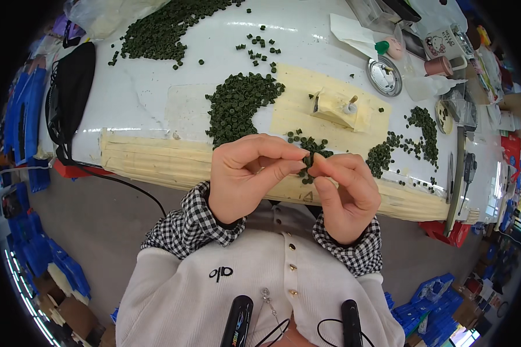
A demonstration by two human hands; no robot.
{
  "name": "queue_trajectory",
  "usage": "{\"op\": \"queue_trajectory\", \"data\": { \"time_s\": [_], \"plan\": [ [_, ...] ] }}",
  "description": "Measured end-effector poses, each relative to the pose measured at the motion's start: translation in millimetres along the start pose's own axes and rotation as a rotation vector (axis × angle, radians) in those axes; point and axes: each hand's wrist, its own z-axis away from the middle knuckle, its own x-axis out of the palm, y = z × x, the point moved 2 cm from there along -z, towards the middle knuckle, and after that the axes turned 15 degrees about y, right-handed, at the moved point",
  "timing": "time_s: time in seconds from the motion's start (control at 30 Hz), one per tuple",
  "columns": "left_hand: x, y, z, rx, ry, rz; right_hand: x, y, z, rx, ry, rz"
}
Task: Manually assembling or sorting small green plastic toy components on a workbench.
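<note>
Just above the near edge of the table, my left hand [241,180] and my right hand [348,195] meet fingertip to fingertip. Between them is a small dark green ring-like part [308,160], pinched by the thumb and forefinger of my left hand. My right thumb and forefinger are closed at its other side; whether they hold a separate piece is hidden. Behind the fingertips lies a small cluster of similar green parts [308,142]. A larger heap of them [235,108] sits beyond my left hand, and a looser group [381,157] is right of my right hand.
A tape-covered block with a short post [337,109] stands on a yellow taped patch [295,87]. More green parts [156,34] are heaped far left, others [425,130] scattered right. A round metal lid [384,76], tweezers [450,173] and a black bag-like item [72,87] lie around.
</note>
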Motion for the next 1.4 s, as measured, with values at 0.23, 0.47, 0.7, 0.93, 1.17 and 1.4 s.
{"op": "queue_trajectory", "data": {
  "time_s": [0.23, 0.47, 0.7, 0.93, 1.17, 1.4],
  "plan": [
    [-1.9, -0.4, -1.7, -0.005, 0.031, 0.000, -22.8, -1.9, -65.7, -0.297, 0.170, 0.530],
    [-0.7, -0.3, -2.0, -0.023, 0.032, 0.018, -14.7, 14.7, -85.2, -0.400, 0.022, 0.647],
    [-3.0, -1.5, 0.3, -0.056, 0.016, 0.089, -23.1, -30.8, -71.0, -0.413, 0.235, 0.448],
    [0.4, -0.8, -1.0, -0.045, -0.037, 0.070, -4.8, -24.3, -52.0, -0.015, -0.110, -0.047],
    [0.8, 0.4, 0.0, -0.041, -0.036, 0.104, -5.2, -27.2, -52.0, 0.004, -0.326, 0.098],
    [0.5, 1.3, -0.5, -0.040, -0.044, 0.087, -1.2, -23.9, -51.0, -0.026, -0.229, 0.042]
  ]
}}
